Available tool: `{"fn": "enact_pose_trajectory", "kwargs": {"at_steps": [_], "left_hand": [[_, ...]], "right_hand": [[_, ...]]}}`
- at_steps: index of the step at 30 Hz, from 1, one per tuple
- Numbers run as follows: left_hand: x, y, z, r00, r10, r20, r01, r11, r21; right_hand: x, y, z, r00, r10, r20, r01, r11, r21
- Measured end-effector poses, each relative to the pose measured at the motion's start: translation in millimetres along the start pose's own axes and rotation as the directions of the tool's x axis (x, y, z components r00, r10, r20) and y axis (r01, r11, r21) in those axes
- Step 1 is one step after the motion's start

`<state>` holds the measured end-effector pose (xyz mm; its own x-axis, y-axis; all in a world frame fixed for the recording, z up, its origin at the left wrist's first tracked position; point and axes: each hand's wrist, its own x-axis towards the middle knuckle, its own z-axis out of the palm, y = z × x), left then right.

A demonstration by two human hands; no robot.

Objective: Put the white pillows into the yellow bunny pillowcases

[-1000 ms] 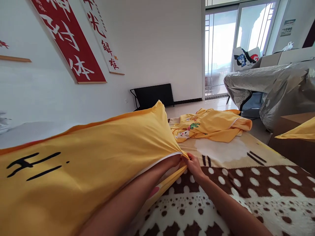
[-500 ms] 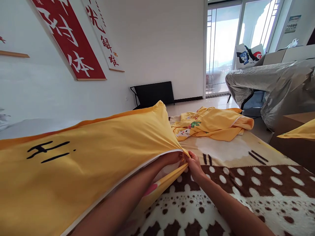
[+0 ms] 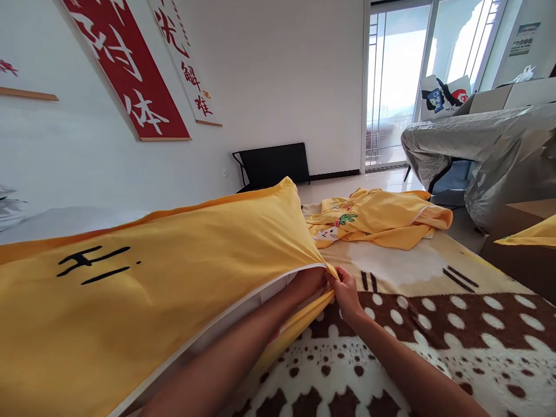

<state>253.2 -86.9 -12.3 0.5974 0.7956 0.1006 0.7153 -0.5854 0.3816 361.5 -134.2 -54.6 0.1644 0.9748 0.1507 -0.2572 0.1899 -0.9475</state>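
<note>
Yellow pillowcase (image 3: 204, 249) spreads over the left of the patterned blanket (image 3: 478, 336), its white-edged opening toward the person. The right hand (image 3: 346, 291) pinches cloth at the opening's end; the left hand (image 3: 311, 281) is inside, just beside it, its grip too hidden to tell.

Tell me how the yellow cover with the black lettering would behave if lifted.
The yellow cover would probably fold rather than stay rigid: its fabric puckers where the right hand pinches it. It may feel bulky, since it looks plumped out, with white material inside. It seems unlikely to roll, being long and broad.
</note>
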Motion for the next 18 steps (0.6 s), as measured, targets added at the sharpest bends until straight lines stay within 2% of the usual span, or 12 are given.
{"fn": "enact_pose_trajectory", "kwargs": {"at_steps": [4, 9, 12, 14, 18], "left_hand": [[-4.3, 3.1, 2.4, 0.997, -0.028, -0.067, 0.026, 0.999, -0.028], [-3.1, -10.9, -4.7, 0.987, 0.133, 0.092, -0.12, 0.983, -0.137], [-3.3, -15.7, -8.5, 0.975, 0.175, 0.139, -0.149, 0.973, -0.179], [-4.6, -15.1, -6.6, 0.982, 0.152, 0.113, -0.131, 0.976, -0.172], [-8.5, -8.2, 2.5, 0.999, 0.033, -0.026, -0.036, 0.993, -0.109]], "right_hand": [[1.4, 4.6, 0.1, 0.999, -0.048, -0.012, 0.047, 0.995, -0.083], [6.1, 8.1, -1.4, 0.995, -0.095, 0.023, 0.098, 0.977, -0.192], [5.2, 5.9, -0.5, 0.991, -0.124, 0.045, 0.131, 0.959, -0.252], [3.5, 3.5, 0.1, 0.987, -0.149, 0.052, 0.158, 0.942, -0.296], [1.2, -1.5, -1.4, 0.977, -0.206, 0.064, 0.214, 0.897, -0.387]]}}
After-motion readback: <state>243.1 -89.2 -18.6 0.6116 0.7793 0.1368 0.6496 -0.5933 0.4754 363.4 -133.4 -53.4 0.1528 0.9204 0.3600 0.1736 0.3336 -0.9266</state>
